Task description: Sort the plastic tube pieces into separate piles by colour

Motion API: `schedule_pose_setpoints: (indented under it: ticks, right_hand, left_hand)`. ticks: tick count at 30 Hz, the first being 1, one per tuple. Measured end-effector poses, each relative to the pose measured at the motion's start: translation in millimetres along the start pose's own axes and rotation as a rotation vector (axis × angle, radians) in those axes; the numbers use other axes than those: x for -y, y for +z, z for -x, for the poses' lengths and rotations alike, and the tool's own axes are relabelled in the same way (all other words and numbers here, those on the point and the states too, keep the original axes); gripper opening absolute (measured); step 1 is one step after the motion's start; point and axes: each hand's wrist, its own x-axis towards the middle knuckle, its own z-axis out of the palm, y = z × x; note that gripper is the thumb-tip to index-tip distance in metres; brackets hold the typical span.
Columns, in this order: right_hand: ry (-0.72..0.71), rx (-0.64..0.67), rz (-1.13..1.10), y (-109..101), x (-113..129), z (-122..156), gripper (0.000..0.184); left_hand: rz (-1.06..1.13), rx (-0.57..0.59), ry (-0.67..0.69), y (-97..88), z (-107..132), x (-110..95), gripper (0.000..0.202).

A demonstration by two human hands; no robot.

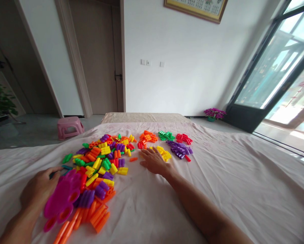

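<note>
My left hand (40,188) is at the left, its fingers closed on a teal plastic piece (67,167) that is partly hidden and blurred. Just beside it lies a magenta plastic piece with rounded lobes (63,193). A mixed heap of plastic building pieces (97,162) in orange, yellow, purple, green and red spreads to the right of this hand. My right hand (154,161) reaches flat with fingers outstretched, next to a small pile of yellow pieces (164,154). I see nothing held in it; its fingertips are near some red pieces (142,145).
Sorted piles lie farther back: orange (148,137), green (166,136), red (184,138) and purple (179,149). A single orange piece (133,159) lies between the heap and my right hand. A wrinkled pale cloth (230,169) covers the surface. A pink stool (70,127) stands beyond it.
</note>
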Motion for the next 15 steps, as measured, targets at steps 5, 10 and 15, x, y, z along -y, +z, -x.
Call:
schedule_pose_setpoints:
  ticks: [5, 10, 15]
  right_hand:
    - [0.107, -0.045, 0.048, -3, 2, -1, 0.033]
    - [0.034, -0.172, -0.01, -6, 13, -1, 0.028]
    - [-0.166, -0.234, -0.195, -6, 40, 0, 0.024]
  left_hand:
    - [0.02, 0.041, -0.035, -5.2, 4, -6, 0.05]
    - [0.022, 0.044, -0.034, -4.8, 3, -6, 0.049]
    - [0.017, 0.006, 0.002, 0.3, 0, 1, 0.049]
